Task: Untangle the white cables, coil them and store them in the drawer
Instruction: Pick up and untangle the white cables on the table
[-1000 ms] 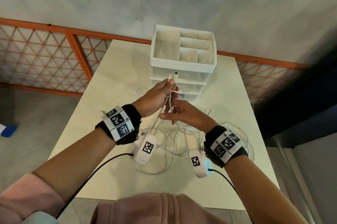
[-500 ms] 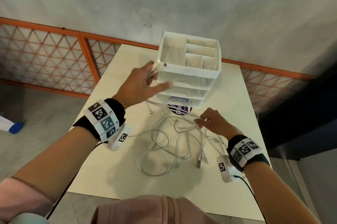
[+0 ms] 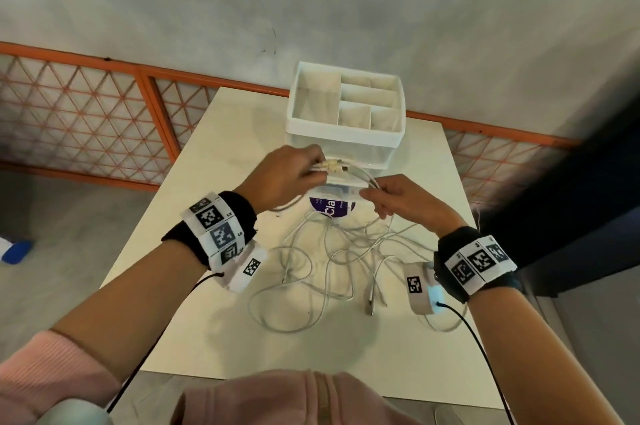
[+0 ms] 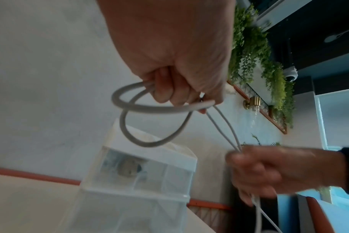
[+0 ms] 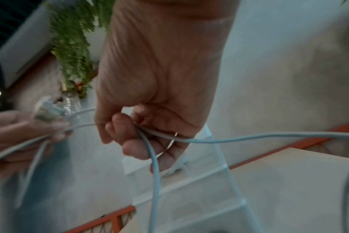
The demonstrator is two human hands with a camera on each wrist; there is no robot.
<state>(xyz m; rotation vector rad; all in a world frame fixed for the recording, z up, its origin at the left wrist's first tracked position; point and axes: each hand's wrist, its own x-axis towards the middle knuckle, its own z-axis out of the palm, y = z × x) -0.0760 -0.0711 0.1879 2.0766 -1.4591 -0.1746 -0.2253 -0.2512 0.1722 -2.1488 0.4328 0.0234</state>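
The left hand (image 3: pixel 287 175) is raised in front of the white plastic drawer unit with a divided open top tray (image 3: pixel 346 133), its fingers curled round the plug ends of thin white cables (image 3: pixel 332 166); in the left wrist view those fingers (image 4: pixel 169 88) also clasp a small loop of cable (image 4: pixel 149 123), from which two strands run down to the other hand. The right hand (image 3: pixel 405 199) sits just to the right and a little lower, thumb and fingers pinching the same two strands; the right wrist view shows the strands passing between its curled fingers (image 5: pixel 130 138) and trailing off to the right and downward. The rest of the white cables lie as a loose tangle (image 3: pixel 329 262) on the pale rectangular table (image 3: pixel 214 338), between the two forearms and just in front of the drawer unit; several plug tips rest at the near right of the heap. Under the hands, at the foot of the unit, a white item bears a purple label reading "Cla" (image 3: pixel 330 210); the smaller print beside it is too fine to read. Both wrists carry black bands with white square-coded tags (image 3: pixel 218 230); the letters beside the codes on the left band are too small to make out surely. An orange-framed lattice panel (image 3: pixel 86 119) runs along the grey wall behind the table.
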